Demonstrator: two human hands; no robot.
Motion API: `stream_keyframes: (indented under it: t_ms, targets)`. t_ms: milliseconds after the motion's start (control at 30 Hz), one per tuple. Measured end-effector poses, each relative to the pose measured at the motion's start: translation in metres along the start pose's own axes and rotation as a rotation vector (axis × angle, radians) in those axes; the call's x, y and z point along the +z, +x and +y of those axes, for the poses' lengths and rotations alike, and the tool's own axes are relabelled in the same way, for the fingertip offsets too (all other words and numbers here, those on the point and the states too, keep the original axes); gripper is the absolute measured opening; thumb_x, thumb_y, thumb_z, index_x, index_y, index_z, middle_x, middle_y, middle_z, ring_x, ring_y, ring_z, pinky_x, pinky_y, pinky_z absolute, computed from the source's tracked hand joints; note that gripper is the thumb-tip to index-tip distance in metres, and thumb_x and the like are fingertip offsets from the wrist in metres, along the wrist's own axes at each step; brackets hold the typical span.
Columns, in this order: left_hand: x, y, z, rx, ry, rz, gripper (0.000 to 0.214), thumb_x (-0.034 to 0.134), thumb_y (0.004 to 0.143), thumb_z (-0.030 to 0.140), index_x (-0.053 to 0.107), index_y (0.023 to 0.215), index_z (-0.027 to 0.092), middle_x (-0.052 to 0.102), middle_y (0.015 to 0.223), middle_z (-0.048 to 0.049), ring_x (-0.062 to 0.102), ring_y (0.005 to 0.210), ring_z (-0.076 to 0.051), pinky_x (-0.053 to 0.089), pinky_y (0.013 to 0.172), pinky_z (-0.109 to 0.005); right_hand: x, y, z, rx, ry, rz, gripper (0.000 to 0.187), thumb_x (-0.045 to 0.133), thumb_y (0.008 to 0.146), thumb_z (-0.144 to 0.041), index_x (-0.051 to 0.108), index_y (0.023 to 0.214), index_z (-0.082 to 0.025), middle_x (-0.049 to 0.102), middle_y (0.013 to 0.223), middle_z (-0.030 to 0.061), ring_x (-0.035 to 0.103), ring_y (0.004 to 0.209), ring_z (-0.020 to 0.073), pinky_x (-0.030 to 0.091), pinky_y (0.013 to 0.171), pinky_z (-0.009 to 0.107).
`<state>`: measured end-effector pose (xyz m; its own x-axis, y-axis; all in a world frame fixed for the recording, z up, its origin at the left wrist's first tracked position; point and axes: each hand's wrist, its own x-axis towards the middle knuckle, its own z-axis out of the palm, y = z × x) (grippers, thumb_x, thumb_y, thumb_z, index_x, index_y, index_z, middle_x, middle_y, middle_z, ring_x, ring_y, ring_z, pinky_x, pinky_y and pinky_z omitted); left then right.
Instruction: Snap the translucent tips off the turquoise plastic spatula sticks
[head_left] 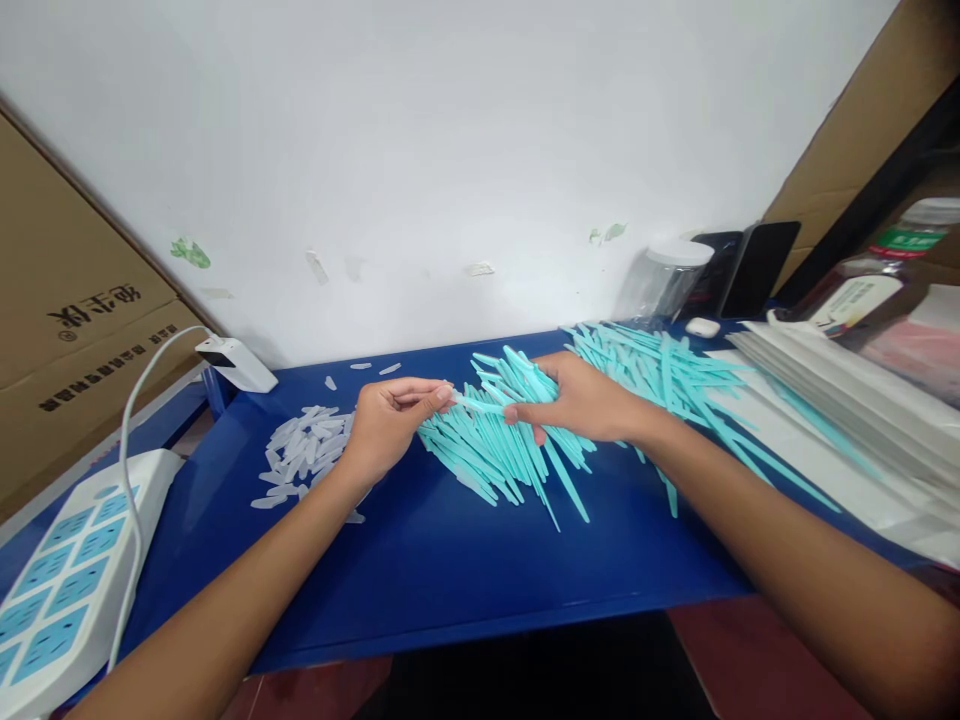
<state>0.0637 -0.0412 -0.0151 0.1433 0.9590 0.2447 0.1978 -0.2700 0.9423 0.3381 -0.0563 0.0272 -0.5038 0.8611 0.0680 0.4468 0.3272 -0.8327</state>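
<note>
My left hand (397, 415) is closed in a pinch at the tip of a turquoise eyebrow razor (480, 404), on what looks like a translucent cap. Closed around a bunch of the same razors (514, 375), my right hand (574, 398) also keeps the pinched one between thumb and fingers. Below both hands lies a pile of turquoise razors (480, 455) on the blue table (465, 580). Left of my left hand is a heap of small translucent caps (309, 450), partly hidden by the hand and wrist. The exact fit of cap and razor is too small to tell.
A second razor pile (675, 375) spreads to the right. Behind it stand a clear jar (664, 280) and dark phones (759, 265). Stacked white sleeves (862, 400) and a bottle (870, 265) are far right. A power strip (75, 570) and white charger (238, 364) are left.
</note>
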Motion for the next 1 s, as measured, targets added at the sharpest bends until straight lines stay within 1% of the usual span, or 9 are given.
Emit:
stream_keyframes:
  t_ms: [133,233,333,433,533,633,700,900,1000]
  targets:
    - [0.013,-0.01,0.003,0.002,-0.012,-0.066,0.03,0.087,0.081,0.044,0.084,0.093,0.016,0.081,0.08,-0.0086,0.077,0.077,-0.024,0.06,0.072,-0.033,0.006,-0.002,-0.006,-0.015,0.033,0.039,0.029,0.079,0.086,-0.047,0.067,0.087,-0.02,0.069,0.062,-0.0024,0.047,0.04,0.0083,0.033,0.047,0.027]
    - [0.005,-0.005,0.009,0.029,0.058,-0.106,0.035,0.082,0.085,0.048,0.083,0.097,0.016,0.082,0.084,-0.0102,0.077,0.079,-0.025,0.061,0.073,-0.034,0.008,-0.001,-0.006,-0.002,0.057,0.047,0.032,0.079,0.085,-0.049,0.064,0.085,-0.02,0.069,0.063,-0.0015,0.044,0.038,0.0076,0.03,0.044,0.028]
    - [-0.036,0.016,0.01,0.135,0.359,-0.067,0.038,0.074,0.091,0.05,0.081,0.112,0.019,0.082,0.104,-0.0118,0.076,0.094,-0.028,0.061,0.087,-0.04,0.006,0.0,0.0,0.04,0.04,0.045,0.035,0.078,0.086,-0.049,0.058,0.08,-0.021,0.071,0.062,-0.0001,0.046,0.039,0.0098,0.025,0.042,0.028]
    - [-0.092,0.042,-0.003,0.211,0.891,0.219,0.038,0.066,0.095,0.043,0.078,0.122,0.019,0.08,0.111,-0.0131,0.073,0.102,-0.034,0.054,0.1,-0.052,0.003,0.0,0.007,0.052,0.03,0.045,0.036,0.074,0.091,-0.048,0.05,0.08,-0.024,0.071,0.059,0.0013,0.069,0.06,0.0199,0.027,0.045,0.028]
    - [-0.12,0.057,-0.027,0.236,1.092,0.15,0.043,0.055,0.098,0.038,0.075,0.128,0.015,0.075,0.129,-0.0163,0.066,0.121,-0.037,0.047,0.11,-0.055,0.001,0.0,0.011,0.035,0.024,0.043,0.034,0.071,0.094,-0.047,0.048,0.082,-0.025,0.069,0.055,0.001,0.074,0.076,0.0248,0.029,0.047,0.027]
    - [-0.109,0.061,-0.048,0.291,1.032,-0.076,0.052,0.041,0.104,0.038,0.062,0.147,0.015,0.064,0.148,-0.0144,0.056,0.139,-0.032,0.042,0.118,-0.052,0.001,0.0,0.011,0.046,-0.012,0.061,0.036,0.07,0.094,-0.05,0.048,0.082,-0.025,0.071,0.058,-0.0001,0.055,0.048,0.0163,0.027,0.045,0.029]
    - [-0.093,0.061,-0.056,0.256,1.044,-0.193,0.052,0.04,0.104,0.037,0.062,0.147,0.017,0.06,0.154,-0.0133,0.052,0.143,-0.034,0.041,0.118,-0.055,0.001,0.001,0.011,0.059,-0.026,0.069,0.038,0.069,0.094,-0.052,0.047,0.081,-0.025,0.072,0.059,-0.0007,0.04,0.04,0.0119,0.026,0.044,0.029]
    - [-0.077,0.056,-0.052,0.243,0.999,-0.116,0.034,0.052,0.097,0.034,0.08,0.11,0.019,0.079,0.115,-0.0124,0.072,0.106,-0.032,0.055,0.097,-0.045,0.0,0.003,0.015,0.097,0.0,0.076,0.05,0.074,0.09,-0.054,0.036,0.076,-0.026,0.067,0.055,-0.0018,0.041,0.042,0.0118,0.024,0.046,0.029]
    - [-0.074,0.053,-0.049,0.228,0.925,-0.087,0.033,0.054,0.097,0.034,0.077,0.114,0.019,0.079,0.103,-0.0116,0.072,0.091,-0.028,0.055,0.086,-0.04,-0.001,0.002,0.012,0.122,0.028,0.065,0.054,0.078,0.086,-0.055,0.034,0.074,-0.026,0.068,0.057,-0.001,0.04,0.043,0.0116,0.023,0.047,0.029]
